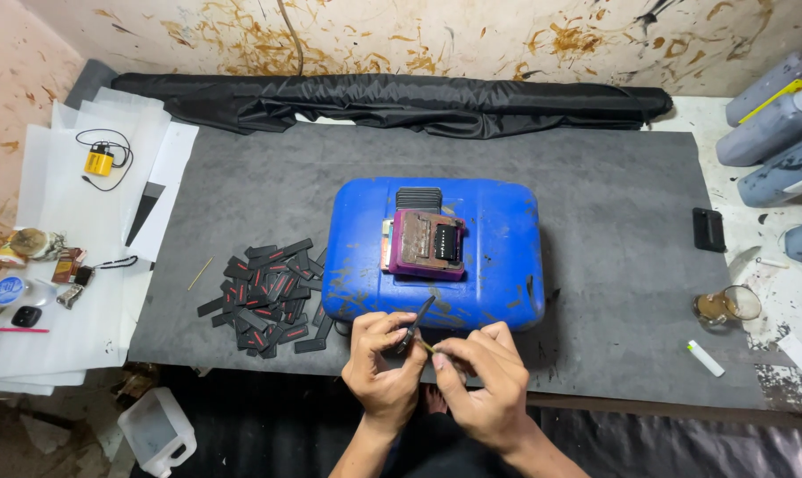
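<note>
left hand [385, 352] pinching black strip [416, 324] | strip slants up-right over blue can [498, 257] front edge | right hand [482, 372] pinching thin stick [429, 349], tip touching strip's lower end | strip pile [264, 296] left on surface [613, 204]

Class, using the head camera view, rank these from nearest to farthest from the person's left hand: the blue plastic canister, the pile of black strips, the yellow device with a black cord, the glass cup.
From the left hand:
1. Blue plastic canister, just above the hand.
2. Pile of black strips, to the left on the grey mat.
3. Glass cup, far right.
4. Yellow device, far upper left on the white sheets.
</note>
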